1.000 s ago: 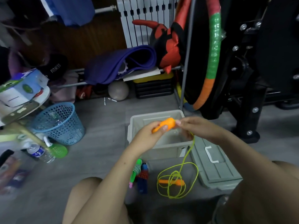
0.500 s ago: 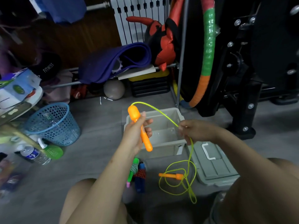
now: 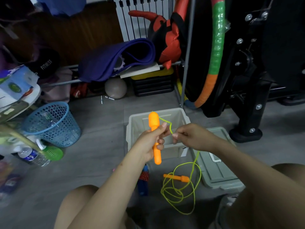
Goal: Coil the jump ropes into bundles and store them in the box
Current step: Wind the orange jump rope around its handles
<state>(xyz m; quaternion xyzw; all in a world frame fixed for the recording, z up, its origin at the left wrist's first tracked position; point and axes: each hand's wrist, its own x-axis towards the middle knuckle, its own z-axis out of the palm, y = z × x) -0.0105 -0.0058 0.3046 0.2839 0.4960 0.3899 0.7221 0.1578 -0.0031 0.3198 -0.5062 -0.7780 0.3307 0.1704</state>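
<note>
Our left hand (image 3: 149, 142) grips one orange plastic jump-rope handle (image 3: 154, 138) upright above the open grey plastic box (image 3: 132, 129). Our right hand (image 3: 189, 137) pinches the thin yellow-green cord (image 3: 196, 164) just beside that handle. The cord hangs down to loose loops on the floor, where the second orange handle (image 3: 177, 177) lies between the box and its grey lid (image 3: 219, 171).
</note>
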